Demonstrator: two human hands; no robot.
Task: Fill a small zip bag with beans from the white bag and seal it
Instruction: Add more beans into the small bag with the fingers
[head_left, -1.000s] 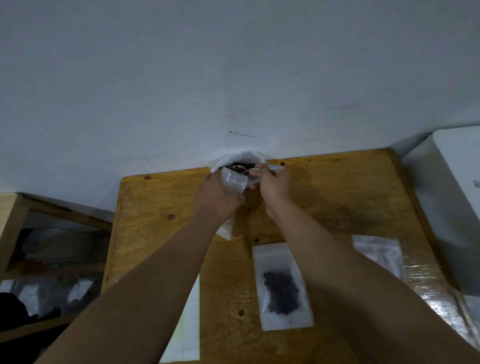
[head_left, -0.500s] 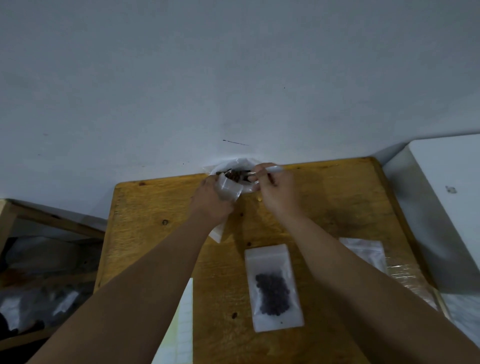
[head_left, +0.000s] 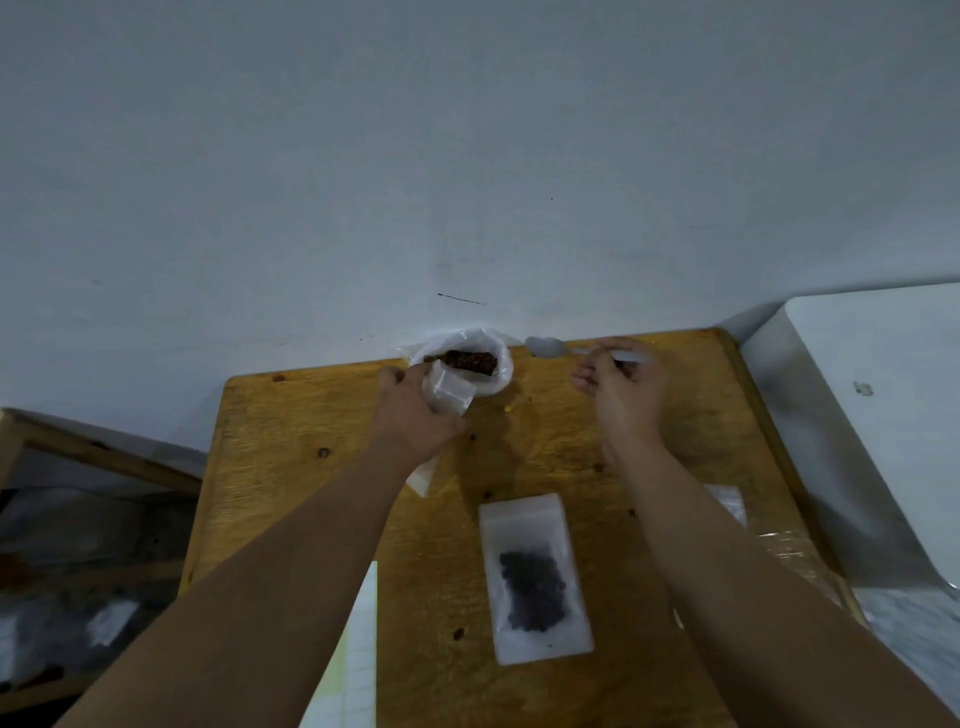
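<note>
Change noted since half a second ago: the left hand (head_left: 415, 410) is kept where it was, fingers curled round the small frosted clear plastic zip bag (head_left: 449, 392), which is held off the yellow-brown wooden table (head_left: 571, 457) with its open mouth just beside the rim of the crumpled white plastic bag (head_left: 493, 382). The dark brown beans (head_left: 467, 360) are seen heaped inside the white bag, at the far table edge against the wall. The white plastic spoon (head_left: 545, 347), previously at the two bag mouths, is now drawn off to the right and well apart from both; its bowl appears empty. Its handle is pinched between thumb and fingertips of the right hand (head_left: 621, 395), the remaining fingers loosely spread. Judgement: one scoop is taken as delivered; either another scoop or the sealing step is due. The amount of beans in the held bag cannot be read, as the hand covers most of it. Orientation: the long axis of the held zip bag is run from its lower end, showing below the left wrist, up and away from the person, mouth directed toward the white bag and wall. The spoon is laid roughly left to right, bowl pointed left toward the white bag.
</note>
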